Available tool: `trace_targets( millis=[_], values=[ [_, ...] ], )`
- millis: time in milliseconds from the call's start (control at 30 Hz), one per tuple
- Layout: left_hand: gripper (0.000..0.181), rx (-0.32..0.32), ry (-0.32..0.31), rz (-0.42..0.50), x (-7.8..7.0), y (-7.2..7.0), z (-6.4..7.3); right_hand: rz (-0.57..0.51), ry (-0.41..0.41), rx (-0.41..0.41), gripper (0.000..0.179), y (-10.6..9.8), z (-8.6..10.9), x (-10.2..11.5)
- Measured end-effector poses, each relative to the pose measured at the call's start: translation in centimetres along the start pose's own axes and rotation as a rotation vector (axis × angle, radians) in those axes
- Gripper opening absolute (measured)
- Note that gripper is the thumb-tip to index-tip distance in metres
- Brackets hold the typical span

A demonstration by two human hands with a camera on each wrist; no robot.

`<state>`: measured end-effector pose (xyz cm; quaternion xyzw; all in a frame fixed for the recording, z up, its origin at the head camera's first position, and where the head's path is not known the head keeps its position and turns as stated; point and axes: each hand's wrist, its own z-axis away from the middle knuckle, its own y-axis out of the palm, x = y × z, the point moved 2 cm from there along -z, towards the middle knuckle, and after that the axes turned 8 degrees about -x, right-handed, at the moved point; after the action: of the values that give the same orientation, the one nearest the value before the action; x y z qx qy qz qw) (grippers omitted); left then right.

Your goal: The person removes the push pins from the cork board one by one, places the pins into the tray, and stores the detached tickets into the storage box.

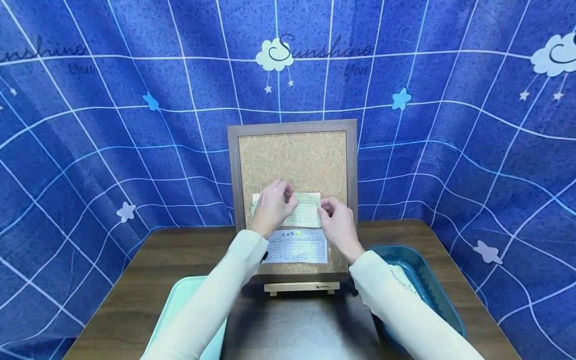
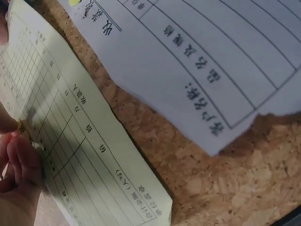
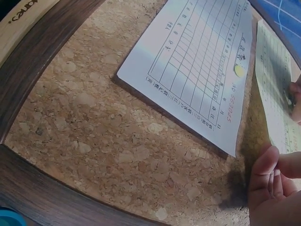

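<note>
A pale yellow-green receipt slip [image 1: 306,210] lies against the cork board [image 1: 292,160], just above a white receipt slip [image 1: 294,247]. My right hand [image 1: 338,222] pinches the yellow-green slip's right edge between thumb and fingers, as the right wrist view shows. At the upper middle of that slip, my left hand [image 1: 274,206] has thumb and fingertips together; a speck of yellow, like a pushpin head, shows at them in the left wrist view. A yellow pushpin [image 3: 239,70] sits at the white slip's top middle. The left hand covers part of the yellow-green slip.
The brown-framed board stands on a small wooden easel [image 1: 301,287] on the table [image 1: 180,250]. A light green tray [image 1: 180,295] is at the left, partly under the left sleeve. At the right stands a dark teal basket [image 1: 443,295] with papers [image 1: 402,277] in it.
</note>
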<state>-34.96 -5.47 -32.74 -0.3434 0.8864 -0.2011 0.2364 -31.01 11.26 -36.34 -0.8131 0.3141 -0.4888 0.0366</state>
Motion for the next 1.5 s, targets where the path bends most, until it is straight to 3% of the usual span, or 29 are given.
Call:
trace_targets(
  millis=[133, 433, 767, 1067, 1267, 1500],
  values=[
    [0.008, 0.016, 0.002, 0.019, -0.3, -0.4, 0.0, -0.006, -0.012, -0.007, 0.009, -0.3, 0.0, 0.1],
    [0.01, 0.009, 0.077, -0.006, -1.1, -1.2, 0.5, -0.02, -0.012, -0.015, 0.01, -1.0, 0.4, 0.3],
    [0.014, -0.038, 0.107, -0.024, -1.3, -1.4, 1.0, -0.072, -0.083, -0.04, 0.012, -1.7, 1.3, 2.5],
    [0.013, -0.066, 0.087, 0.013, -1.0, -2.6, 1.4, -0.057, -0.064, -0.066, 0.014, -2.5, 1.3, 2.2],
    [0.014, -0.096, 0.075, 0.009, 0.2, -4.5, 2.9, -0.009, -0.055, -0.072, 0.014, -3.6, 1.3, 1.1],
    [0.013, -0.088, 0.087, -0.021, 1.9, -7.1, 6.4, 0.035, -0.041, -0.089, 0.015, -5.2, 1.4, -0.3]
  ],
)
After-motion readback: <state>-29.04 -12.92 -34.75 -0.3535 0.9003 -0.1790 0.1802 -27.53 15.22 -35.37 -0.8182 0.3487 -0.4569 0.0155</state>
